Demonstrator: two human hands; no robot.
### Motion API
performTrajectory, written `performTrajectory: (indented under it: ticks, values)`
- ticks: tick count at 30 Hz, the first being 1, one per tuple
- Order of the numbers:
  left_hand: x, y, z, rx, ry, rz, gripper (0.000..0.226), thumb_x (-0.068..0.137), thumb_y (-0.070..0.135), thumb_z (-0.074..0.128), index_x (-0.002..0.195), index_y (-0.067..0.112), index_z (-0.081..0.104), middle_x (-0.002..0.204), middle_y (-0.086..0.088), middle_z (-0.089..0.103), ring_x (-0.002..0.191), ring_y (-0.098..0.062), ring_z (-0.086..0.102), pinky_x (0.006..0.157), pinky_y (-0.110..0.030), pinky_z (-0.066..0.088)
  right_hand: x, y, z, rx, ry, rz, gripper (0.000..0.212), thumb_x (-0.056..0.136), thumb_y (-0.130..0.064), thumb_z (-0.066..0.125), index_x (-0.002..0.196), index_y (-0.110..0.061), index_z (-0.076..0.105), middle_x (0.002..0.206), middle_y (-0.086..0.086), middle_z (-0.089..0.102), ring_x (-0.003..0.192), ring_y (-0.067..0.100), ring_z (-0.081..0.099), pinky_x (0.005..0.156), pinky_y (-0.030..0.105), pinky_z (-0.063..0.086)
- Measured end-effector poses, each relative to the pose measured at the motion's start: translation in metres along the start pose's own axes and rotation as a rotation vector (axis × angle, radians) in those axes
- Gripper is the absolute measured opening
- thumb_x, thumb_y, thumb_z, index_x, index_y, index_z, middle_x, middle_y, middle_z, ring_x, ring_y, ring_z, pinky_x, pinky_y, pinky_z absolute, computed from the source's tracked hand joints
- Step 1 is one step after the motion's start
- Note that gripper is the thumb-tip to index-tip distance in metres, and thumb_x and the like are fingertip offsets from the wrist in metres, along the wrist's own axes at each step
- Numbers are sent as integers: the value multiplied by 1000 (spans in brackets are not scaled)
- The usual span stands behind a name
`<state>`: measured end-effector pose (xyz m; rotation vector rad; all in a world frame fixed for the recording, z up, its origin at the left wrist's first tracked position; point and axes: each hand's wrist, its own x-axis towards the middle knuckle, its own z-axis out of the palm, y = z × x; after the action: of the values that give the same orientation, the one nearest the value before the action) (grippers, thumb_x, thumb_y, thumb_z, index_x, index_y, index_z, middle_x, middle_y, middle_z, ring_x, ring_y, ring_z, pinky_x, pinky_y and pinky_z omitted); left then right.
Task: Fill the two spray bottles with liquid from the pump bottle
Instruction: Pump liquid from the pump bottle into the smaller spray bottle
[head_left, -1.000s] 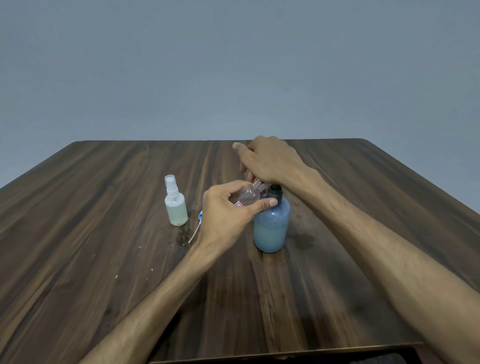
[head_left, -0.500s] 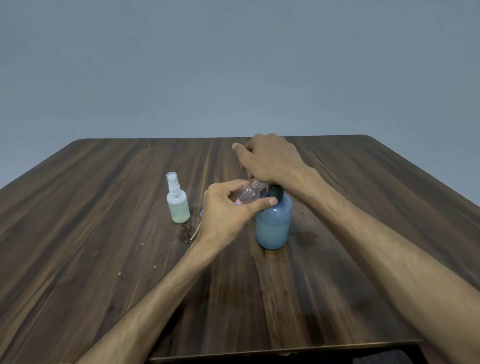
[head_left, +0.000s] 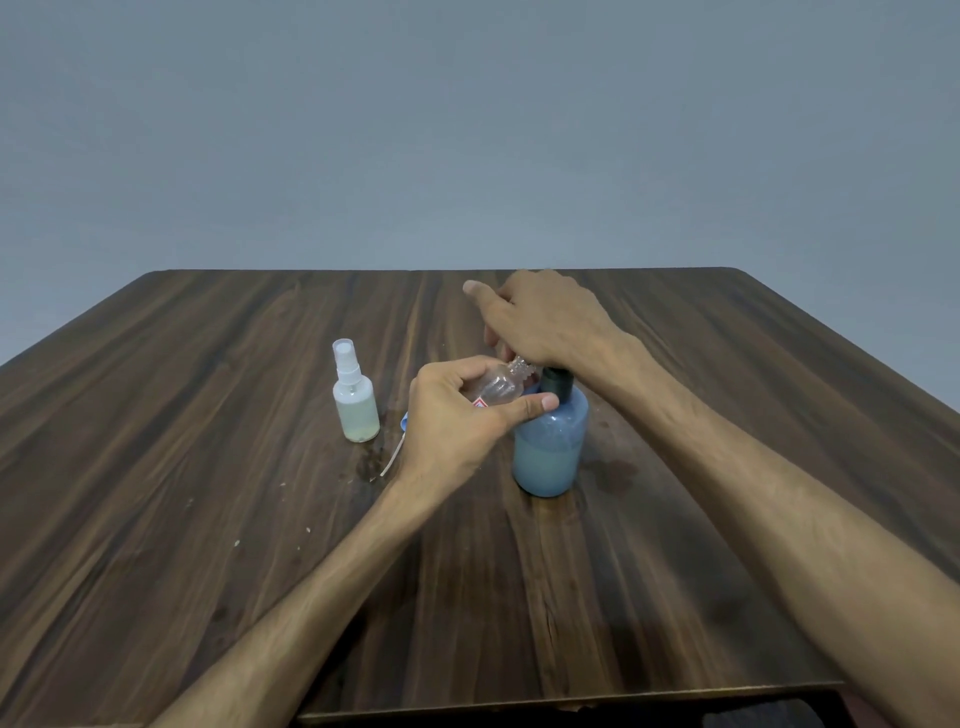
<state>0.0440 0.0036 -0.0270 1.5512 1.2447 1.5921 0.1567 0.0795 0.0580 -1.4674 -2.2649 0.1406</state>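
Observation:
A blue pump bottle (head_left: 548, 452), roughly half full of pale liquid, stands upright mid-table. My right hand (head_left: 545, 317) arches over its dark pump head, with fingers curled down around it and the index finger sticking out; the head and spout are hidden. My left hand (head_left: 452, 421) grips a small clear spray bottle (head_left: 498, 389) without its cap. It is tilted with its threaded neck under my right hand, beside the pump's collar. A second spray bottle (head_left: 355, 405), white, capped and holding pale liquid, stands upright to the left.
A blue spray cap with its thin white dip tube (head_left: 392, 460) lies on the dark wooden table (head_left: 208, 519), partly behind my left wrist. Wet spots and small white specks mark the wood around the bottles. The table's front edge is near me.
Both hands keep the same hold on the clear bottle and the pump head. Only the view has shifted slightly.

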Motion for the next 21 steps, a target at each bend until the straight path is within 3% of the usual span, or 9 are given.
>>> performTrajectory:
  ticks: [4,8,12,16,21]
  values:
    - [-3,3,1,-2,-2,-1,23,71,17,100,88,12,85,81,3,82,75,-10,76,69,-29,59,4,1,-7,39,42,-25,74,106,-61,30,89,-9,79,76,3,78,79,23,73,88,42,58]
    - [-1,2,1,11,10,4,24,71,19,100,88,13,85,80,2,82,81,-23,79,72,-38,62,1,1,-1,50,-3,-17,78,107,-64,29,90,-8,80,78,2,79,82,22,73,90,41,57]
    - [-4,5,2,14,0,11,22,71,17,100,88,15,85,79,5,82,74,-9,76,67,-27,59,4,1,-7,43,26,-25,77,107,-63,28,91,-8,79,78,2,79,81,23,73,88,40,57]
    - [-2,2,1,3,12,0,25,71,16,100,90,11,85,81,1,82,81,-23,79,73,-38,62,1,0,-1,9,3,-51,79,109,-64,27,89,-7,79,77,2,79,81,22,73,88,40,57]
    - [-5,2,2,-20,7,-3,25,71,15,99,91,10,85,82,3,83,78,-9,77,71,-27,60,7,1,-8,12,26,-58,81,107,-65,26,89,-6,79,75,3,79,77,23,73,87,39,57]
